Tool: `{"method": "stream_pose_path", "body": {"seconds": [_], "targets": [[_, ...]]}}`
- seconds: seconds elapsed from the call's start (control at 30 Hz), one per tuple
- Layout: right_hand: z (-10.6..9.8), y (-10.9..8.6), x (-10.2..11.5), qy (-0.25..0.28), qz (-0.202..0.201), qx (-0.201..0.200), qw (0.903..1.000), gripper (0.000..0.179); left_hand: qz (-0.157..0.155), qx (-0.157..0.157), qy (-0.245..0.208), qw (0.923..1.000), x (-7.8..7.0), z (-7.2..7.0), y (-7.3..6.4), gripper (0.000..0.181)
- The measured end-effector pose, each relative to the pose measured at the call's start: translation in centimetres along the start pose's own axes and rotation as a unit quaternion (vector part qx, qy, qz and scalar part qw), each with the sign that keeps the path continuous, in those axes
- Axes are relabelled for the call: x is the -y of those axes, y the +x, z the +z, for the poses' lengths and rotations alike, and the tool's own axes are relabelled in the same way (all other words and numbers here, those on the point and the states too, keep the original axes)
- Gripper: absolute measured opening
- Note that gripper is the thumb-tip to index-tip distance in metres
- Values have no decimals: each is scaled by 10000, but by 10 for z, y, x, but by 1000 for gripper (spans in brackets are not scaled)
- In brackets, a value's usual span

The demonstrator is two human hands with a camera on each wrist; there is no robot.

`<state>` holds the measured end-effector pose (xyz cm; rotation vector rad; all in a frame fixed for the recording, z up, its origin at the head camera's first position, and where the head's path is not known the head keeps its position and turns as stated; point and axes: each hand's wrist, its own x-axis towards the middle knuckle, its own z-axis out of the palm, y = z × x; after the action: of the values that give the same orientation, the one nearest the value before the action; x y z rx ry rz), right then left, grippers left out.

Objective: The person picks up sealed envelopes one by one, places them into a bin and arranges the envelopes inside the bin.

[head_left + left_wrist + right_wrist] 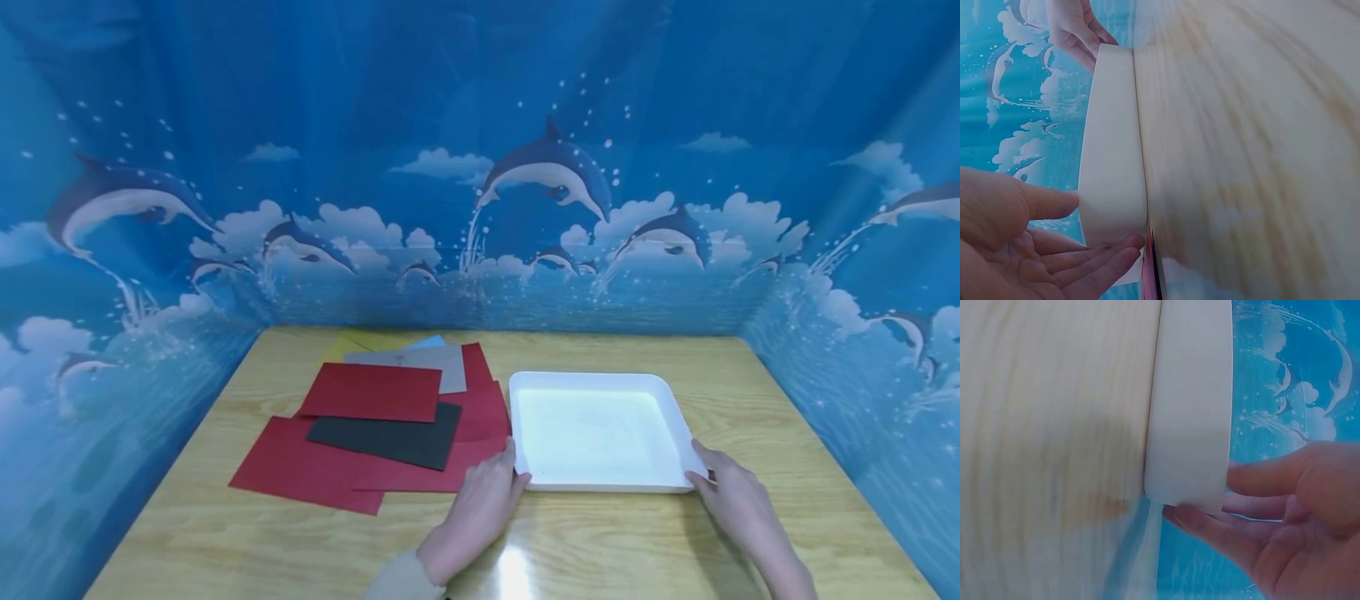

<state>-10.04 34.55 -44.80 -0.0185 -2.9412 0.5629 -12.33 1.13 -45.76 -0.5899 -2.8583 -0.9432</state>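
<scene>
- The left hand (482,496) held the white tray (600,429) at its near left corner, thumb at the rim.
- The right hand (737,493) pinched the tray's near right corner between thumb and fingers.
- The tray lay on the table (615,550).
- Overlapping red, black and grey envelopes (375,392) lay just left of the tray.
- A dolphin-printed curtain (375,92) hung beyond the tray.
</scene>
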Motion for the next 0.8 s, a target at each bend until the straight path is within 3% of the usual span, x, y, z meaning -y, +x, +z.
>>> {"method": "stream_pose_path", "body": {"seconds": [0.43,0.8], "targets": [[-3,0,-1,155,151,142,9997,51,-2,66,38,10000,0,1,-2,56],[-1,-3,-7,308,-30,-45,9995,52,159,-41,141,9998,-1,-1,-2,55]]}}
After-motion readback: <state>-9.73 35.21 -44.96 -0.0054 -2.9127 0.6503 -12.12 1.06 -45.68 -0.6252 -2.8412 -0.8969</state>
